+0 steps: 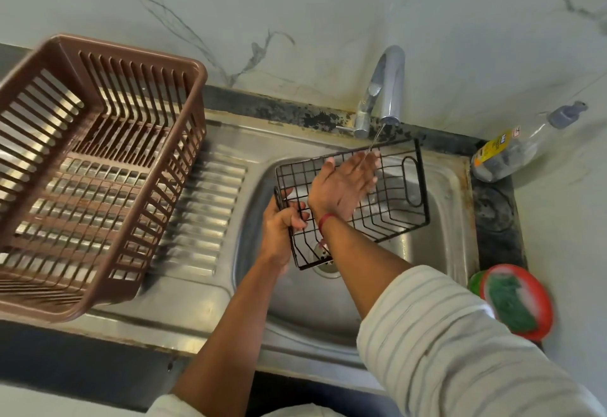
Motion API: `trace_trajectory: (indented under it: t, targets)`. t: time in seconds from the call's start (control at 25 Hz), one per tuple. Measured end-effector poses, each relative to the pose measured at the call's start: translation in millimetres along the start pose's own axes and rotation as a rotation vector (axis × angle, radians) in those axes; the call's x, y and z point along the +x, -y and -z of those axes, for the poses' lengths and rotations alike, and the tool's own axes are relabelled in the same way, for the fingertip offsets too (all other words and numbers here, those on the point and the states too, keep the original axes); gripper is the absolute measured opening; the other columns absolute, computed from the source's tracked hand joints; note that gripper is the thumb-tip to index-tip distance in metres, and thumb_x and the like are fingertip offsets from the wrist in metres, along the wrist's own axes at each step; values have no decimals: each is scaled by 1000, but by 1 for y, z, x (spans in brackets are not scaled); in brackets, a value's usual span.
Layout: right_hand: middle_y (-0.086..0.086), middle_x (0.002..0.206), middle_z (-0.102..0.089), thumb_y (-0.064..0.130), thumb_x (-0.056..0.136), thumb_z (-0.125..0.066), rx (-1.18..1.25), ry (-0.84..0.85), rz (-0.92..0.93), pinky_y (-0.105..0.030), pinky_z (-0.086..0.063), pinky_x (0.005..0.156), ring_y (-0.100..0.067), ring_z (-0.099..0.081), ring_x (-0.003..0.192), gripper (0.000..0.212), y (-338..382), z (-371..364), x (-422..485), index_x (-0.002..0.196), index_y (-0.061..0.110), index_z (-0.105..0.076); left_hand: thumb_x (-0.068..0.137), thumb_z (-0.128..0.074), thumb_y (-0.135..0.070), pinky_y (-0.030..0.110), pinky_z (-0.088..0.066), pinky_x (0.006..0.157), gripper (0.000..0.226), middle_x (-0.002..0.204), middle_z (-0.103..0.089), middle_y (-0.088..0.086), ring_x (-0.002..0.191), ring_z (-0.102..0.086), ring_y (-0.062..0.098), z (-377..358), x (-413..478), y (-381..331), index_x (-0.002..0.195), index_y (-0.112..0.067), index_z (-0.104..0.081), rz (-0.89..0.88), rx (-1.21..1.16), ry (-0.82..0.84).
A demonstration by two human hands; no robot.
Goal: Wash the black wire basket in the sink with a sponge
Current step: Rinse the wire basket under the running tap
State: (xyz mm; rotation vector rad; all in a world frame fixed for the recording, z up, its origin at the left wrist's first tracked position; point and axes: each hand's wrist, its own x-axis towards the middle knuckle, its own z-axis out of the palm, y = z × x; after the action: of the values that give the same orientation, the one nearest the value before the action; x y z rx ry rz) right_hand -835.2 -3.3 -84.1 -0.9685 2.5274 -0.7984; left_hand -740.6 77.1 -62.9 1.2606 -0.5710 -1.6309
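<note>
The black wire basket is held tilted over the steel sink, under a thin stream of water from the tap. My left hand grips the basket's left end, fingers curled round the wires. Inside the basket, my right hand is flat with straight fingers against the mesh, and the water falls on its fingertips. A green sponge lies in a red dish on the counter to the right of the sink; neither hand holds it.
A brown plastic dish rack stands on the ribbed drainboard to the left. A clear soap bottle lies at the sink's back right corner. The marble wall rises behind the tap.
</note>
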Motion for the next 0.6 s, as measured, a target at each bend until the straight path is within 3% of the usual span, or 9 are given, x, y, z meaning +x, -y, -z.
trace_trajectory:
  t: [0.08,0.2,0.24,0.32,0.36,0.4,0.48,0.52,0.6]
  targets:
    - [-15,164,8,42,103,-25,99,64,-18,-48,2,122,-29,7,151,70,-2,8,7,156,4,2,40,-62,-16,48,-42,76,54,93,-52,17,82,-48,31,-2,-3,-1,94,-13,-58,-21,63,-3]
    - [-23,162,-6,24,108,-20,121,336,-243,-27,-22,111,-37,-10,149,55,20,43,-8,150,-9,-9,38,-62,-24,49,-45,82,64,96,-57,15,89,-54,29,0,-6,-1,101,-12,-61,-45,175,-38]
    - [-23,162,-7,25,108,-22,99,407,-262,-28,-24,111,-38,-12,149,55,27,51,-5,150,-9,-9,39,-62,-24,50,-46,83,66,98,-59,14,91,-56,28,1,-7,-3,104,-12,-62,-42,199,-56]
    - [-19,163,-1,37,104,-31,95,413,-225,-49,-18,119,-41,-9,149,65,-23,19,1,155,2,-9,42,-62,-22,49,-45,81,52,93,-57,12,88,-53,28,5,-6,-6,93,-14,-61,-42,225,-99]
    - [-21,162,-9,38,100,-36,79,434,-200,-54,-25,115,-42,-18,146,66,-18,17,0,154,5,-19,44,-62,-19,47,-42,76,43,88,-55,11,84,-49,27,8,-5,-9,87,-15,-59,-32,226,-116]
    - [-23,155,-29,37,95,-41,87,438,-151,-51,-39,106,-41,-38,136,59,-14,18,-2,145,4,-38,46,-61,-17,44,-40,71,36,83,-52,10,80,-46,26,10,-4,-13,81,-15,-57,-13,226,-133]
    - [-13,104,-64,35,93,-45,92,500,-58,-37,-50,73,-25,-61,84,34,-26,20,-1,98,6,-64,42,-64,-23,39,-38,63,34,74,-51,9,73,-46,25,14,-4,-20,73,-15,-53,19,248,-157]
    - [-5,78,-60,35,94,-46,79,568,3,-33,-46,64,-18,-53,65,32,-35,23,1,77,11,-59,38,-65,-29,38,-39,61,39,72,-52,8,70,-48,24,16,-5,-24,72,-15,-53,40,274,-160]
    - [5,56,-41,35,96,-48,12,689,175,-31,-40,61,-13,-36,49,40,-49,36,1,62,16,-47,38,-64,-34,38,-41,62,38,69,-54,3,68,-51,22,17,-8,-31,71,-18,-54,84,303,-160]
